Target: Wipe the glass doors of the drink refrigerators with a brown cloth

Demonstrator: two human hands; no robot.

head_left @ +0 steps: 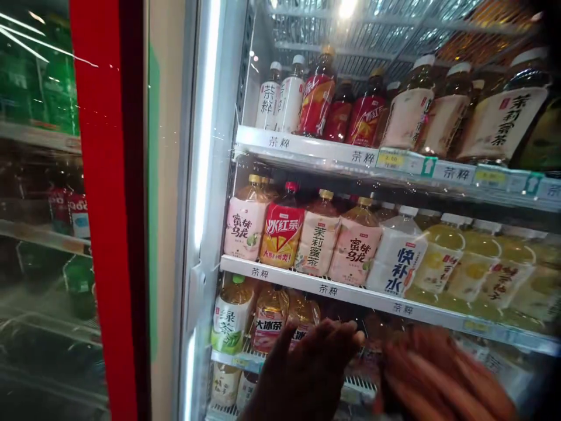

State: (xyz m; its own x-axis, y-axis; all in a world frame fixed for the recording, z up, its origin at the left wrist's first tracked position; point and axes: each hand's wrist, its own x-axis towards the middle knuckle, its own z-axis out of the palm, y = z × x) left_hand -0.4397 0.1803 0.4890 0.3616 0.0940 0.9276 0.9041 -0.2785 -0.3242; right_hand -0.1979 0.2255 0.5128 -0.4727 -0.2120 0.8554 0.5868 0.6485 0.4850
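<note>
My left hand (313, 365) is raised low in the view, dark against the lit shelves. Its thumb stands apart and its fingers stretch to the right, with nothing seen in it. Facing it across a small gap is my right hand (442, 380), smeared by motion, its fingers looking extended and no object visible in them. Behind my left hand are iced tea bottles (268, 324) with a red label, partly covered by it. A green tea bottle (231, 321) stands to their left. Neither hand clearly touches a bottle.
Large drink bottles (316, 240) line the middle shelf, and more tea bottles (405, 114) stand on the upper one. White price rails (293, 279) edge the shelves. The cooler's lit frame (205, 134) rises on the left, beside a red post (99, 193) and another drinks case.
</note>
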